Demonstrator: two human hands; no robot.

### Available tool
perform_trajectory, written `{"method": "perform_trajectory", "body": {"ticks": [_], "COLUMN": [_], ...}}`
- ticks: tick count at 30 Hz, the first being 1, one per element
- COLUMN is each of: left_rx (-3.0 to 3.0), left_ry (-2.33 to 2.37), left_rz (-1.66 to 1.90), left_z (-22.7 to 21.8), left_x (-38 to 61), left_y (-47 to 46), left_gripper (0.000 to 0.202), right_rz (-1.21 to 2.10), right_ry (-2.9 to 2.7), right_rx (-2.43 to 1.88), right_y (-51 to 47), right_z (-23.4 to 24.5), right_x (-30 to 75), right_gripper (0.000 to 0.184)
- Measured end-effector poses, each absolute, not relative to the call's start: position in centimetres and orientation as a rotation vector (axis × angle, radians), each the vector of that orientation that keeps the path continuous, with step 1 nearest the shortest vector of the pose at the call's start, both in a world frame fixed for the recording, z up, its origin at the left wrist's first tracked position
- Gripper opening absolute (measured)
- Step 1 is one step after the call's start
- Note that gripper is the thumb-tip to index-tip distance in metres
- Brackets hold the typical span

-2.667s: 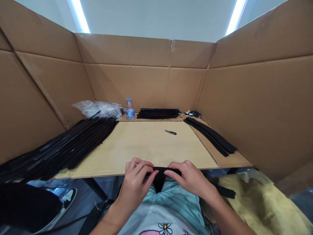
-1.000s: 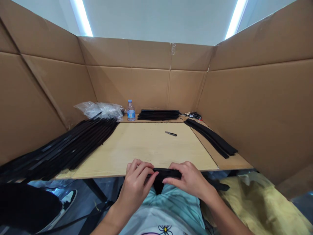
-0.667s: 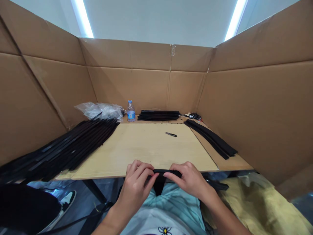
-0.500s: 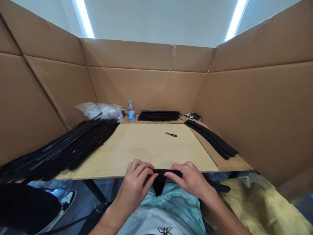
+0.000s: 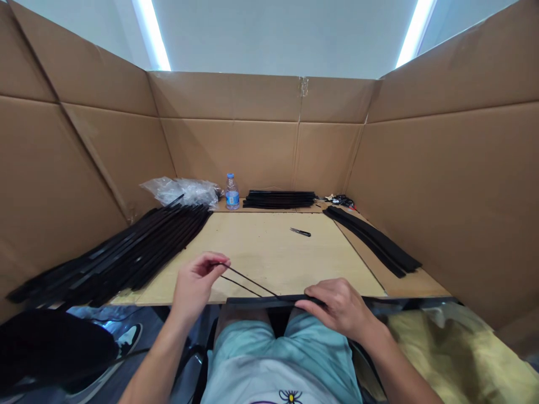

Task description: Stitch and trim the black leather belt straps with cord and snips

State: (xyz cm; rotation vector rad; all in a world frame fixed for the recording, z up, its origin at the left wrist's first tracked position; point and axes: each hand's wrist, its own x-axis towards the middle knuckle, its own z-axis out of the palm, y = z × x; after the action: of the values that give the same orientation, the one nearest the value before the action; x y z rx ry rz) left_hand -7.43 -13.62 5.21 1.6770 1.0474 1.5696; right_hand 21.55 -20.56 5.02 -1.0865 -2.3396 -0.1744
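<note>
A black fabric strip [image 5: 256, 302] lies across the table's front edge, above my lap. My right hand [image 5: 337, 303] is closed on it, thumb below and fingers on top. Up and to the left, my left hand [image 5: 202, 275] pinches a thin black cord [image 5: 250, 280]. Two lines of this cord run slanting down from my left fingertips to the strip, near my right hand. Whether the cord is a closed loop I cannot tell. Beyond my hands, thread snips [image 5: 300, 232] with a black handle lie on the pale board [image 5: 252, 241].
Many black strips [image 5: 138, 247] are heaped at the left, with a clear plastic bag [image 5: 185, 192] behind. A water bottle [image 5: 232, 193] and stacked black strips [image 5: 280, 199] stand at the back. Further strips [image 5: 370, 238] lie right. Cardboard walls [image 5: 236, 146] surround the table. Another person's leg [image 5: 54, 353] shows lower left.
My left hand has moved up and left off the strip, drawing out the thin cord between my hands. My right hand still holds the strip. The view has shifted slightly.
</note>
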Motion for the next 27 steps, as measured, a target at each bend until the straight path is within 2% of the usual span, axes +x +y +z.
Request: {"method": "perform_trajectory", "body": {"ticks": [5,7,9,13,19,21,25,27], "left_rx": [1.786,1.836,1.76,1.449,1.328,1.335,1.384,1.382], "left_ry": [1.06,0.881,0.624,0.533,0.43,0.402,0.409,0.46], "left_rz": [1.209,1.047,0.862,1.056,1.086,1.117,1.287,1.397], "left_z": [2.3,2.3,2.8,3.4,2.4,2.3,2.2,1.9], "left_x": [-3.9,-2.3,-1.1,0.0,0.4,0.6,1.3,1.7], "left_y": [-13.7,-15.4,-17.1,-19.1,-18.8,-18.9,-19.6,-19.9], "left_gripper": [0.008,0.039,0.045,0.022,0.01,0.01,0.025,0.021], "right_rz": [-0.175,-0.166,-0.141,-0.093,-0.102,-0.115,-0.148,-0.172], "right_ry": [-2.289,-2.274,-2.264,-2.235,-2.227,-2.217,-2.235,-2.244], "right_rx": [-1.03,-1.031,-1.027,-1.028,-0.999,-0.993,-1.0,-0.998], "right_y": [-21.1,-21.3,-21.4,-21.5,-21.8,-21.8,-21.9,-21.9], "right_z": [5.0,5.0,5.1,5.1,5.5,5.6,5.5,5.4], "right_x": [20.8,20.7,20.6,20.3,20.1,20.0,20.0,19.9], "right_gripper": [0.043,0.042,0.04,0.04,0.042,0.043,0.043,0.043]}}
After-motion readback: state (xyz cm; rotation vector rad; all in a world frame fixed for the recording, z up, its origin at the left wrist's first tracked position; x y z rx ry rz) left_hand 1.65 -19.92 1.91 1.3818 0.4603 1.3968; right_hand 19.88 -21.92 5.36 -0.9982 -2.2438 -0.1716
